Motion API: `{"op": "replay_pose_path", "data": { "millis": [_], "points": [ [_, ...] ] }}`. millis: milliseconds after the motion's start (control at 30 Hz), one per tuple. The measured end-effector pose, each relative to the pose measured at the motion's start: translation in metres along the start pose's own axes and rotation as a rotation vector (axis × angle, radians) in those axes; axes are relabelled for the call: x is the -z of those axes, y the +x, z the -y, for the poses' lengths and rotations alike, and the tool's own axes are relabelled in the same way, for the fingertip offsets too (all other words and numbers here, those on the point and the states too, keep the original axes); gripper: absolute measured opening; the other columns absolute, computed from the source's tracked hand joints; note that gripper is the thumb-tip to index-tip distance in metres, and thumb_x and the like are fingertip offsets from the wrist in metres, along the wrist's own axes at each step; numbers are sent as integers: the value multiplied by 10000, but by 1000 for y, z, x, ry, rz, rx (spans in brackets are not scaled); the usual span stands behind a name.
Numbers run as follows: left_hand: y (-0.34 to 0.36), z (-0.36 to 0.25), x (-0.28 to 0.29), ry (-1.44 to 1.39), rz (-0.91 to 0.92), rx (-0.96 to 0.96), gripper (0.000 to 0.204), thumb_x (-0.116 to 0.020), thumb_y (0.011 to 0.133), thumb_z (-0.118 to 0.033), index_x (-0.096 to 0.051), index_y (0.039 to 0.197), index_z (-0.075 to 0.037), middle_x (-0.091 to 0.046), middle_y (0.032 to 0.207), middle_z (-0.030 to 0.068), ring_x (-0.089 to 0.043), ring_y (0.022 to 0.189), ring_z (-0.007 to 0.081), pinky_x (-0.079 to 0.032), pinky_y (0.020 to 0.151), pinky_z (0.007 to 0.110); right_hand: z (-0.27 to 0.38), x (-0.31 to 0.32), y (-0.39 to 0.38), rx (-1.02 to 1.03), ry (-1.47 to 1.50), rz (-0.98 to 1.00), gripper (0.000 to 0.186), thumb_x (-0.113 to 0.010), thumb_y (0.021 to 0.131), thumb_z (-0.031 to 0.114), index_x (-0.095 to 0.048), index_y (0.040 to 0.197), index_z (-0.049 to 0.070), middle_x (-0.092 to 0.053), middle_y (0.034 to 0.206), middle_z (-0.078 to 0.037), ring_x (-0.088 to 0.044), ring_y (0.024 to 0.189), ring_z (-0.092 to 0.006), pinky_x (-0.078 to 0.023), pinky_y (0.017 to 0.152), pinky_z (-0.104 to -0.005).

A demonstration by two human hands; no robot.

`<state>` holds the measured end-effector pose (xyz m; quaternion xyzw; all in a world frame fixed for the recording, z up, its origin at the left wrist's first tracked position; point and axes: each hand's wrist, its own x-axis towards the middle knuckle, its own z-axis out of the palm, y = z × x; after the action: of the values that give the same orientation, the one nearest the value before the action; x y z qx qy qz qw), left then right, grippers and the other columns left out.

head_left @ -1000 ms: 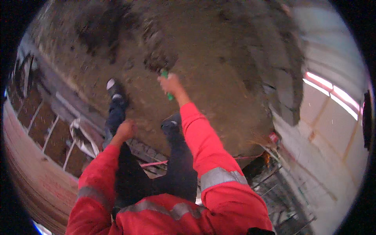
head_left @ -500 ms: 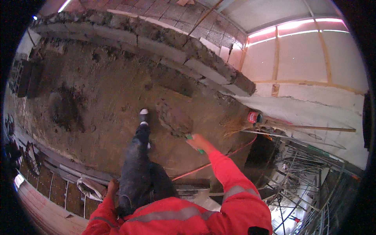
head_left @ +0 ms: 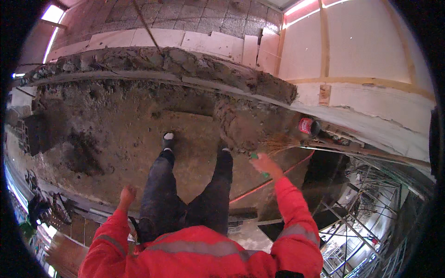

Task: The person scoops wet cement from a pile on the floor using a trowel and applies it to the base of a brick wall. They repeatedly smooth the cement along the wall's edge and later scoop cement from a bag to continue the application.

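Note:
My right hand [head_left: 268, 166] is wrapped round the green handle of a trowel [head_left: 265, 174]. Grey-brown mortar [head_left: 245, 124] covers the blade, which extends up and away from the hand, close to the near side of a low block wall [head_left: 181, 79]. A rough bed of mortar [head_left: 199, 66] lies along the top of that wall. My left hand [head_left: 126, 194] hangs beside my left thigh, its fingers curled in with nothing visible in them. My feet stand apart on the dirty floor [head_left: 194, 153].
A red can [head_left: 309, 126] sits by the white wall at right, near a straw broom [head_left: 280, 142]. An orange-red line [head_left: 273, 178] crosses the floor. Scaffolding poles [head_left: 357, 217] fill the lower right. At far left are a hollow block [head_left: 33, 134] and a dark mortar heap [head_left: 79, 155].
My right hand has carried the loaded trowel to the right, nearer the low wall's right end. My left hand has come up slightly, and my right leg now shows stepped out to the right.

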<state>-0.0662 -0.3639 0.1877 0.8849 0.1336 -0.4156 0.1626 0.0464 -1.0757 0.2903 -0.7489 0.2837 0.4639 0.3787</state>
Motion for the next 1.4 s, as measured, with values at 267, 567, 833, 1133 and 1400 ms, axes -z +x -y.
{"op": "replay_pose_path", "data": {
  "millis": [267,567,833,1133,1400],
  "points": [
    [-88,-112,-108,-22,26,51,366,-593,839,-259,-559,1104,-9,-619,962,215,-585,889,406,-473,794,451,11,214,70,120,-309,97,402,-617,805,335,-599,967,-33,-628,717,-150,-608,685,-269,-479,661,-416],
    [-164,-230,-145,-445,-94,335,321,-587,847,-293,-570,957,7,-575,998,219,-547,949,384,-432,796,428,24,307,143,674,-722,-427,355,-628,791,289,-590,965,-18,-623,855,-218,-621,817,-357,-484,722,-451],
    [-161,-338,-109,-216,-327,14,221,-606,838,-226,-544,872,-17,-566,899,188,-548,849,387,-435,734,432,-33,304,195,547,-704,-744,390,-595,831,261,-537,1128,14,-623,934,-215,-597,868,-400,-486,740,-489],
    [-168,-346,-128,-329,-268,35,251,-604,844,-255,-539,883,-16,-543,888,197,-541,842,403,-432,723,450,-91,296,110,426,-622,-826,428,-641,804,252,-546,1145,12,-612,994,-230,-599,879,-398,-486,748,-481],
    [-164,-345,-135,-204,-317,33,315,-586,856,-314,-537,886,-5,-546,887,207,-540,850,411,-429,719,460,60,254,138,697,-516,-794,426,-599,832,275,-536,1192,58,-597,1019,-225,-580,920,-411,-470,806,-473]
  ]
}}
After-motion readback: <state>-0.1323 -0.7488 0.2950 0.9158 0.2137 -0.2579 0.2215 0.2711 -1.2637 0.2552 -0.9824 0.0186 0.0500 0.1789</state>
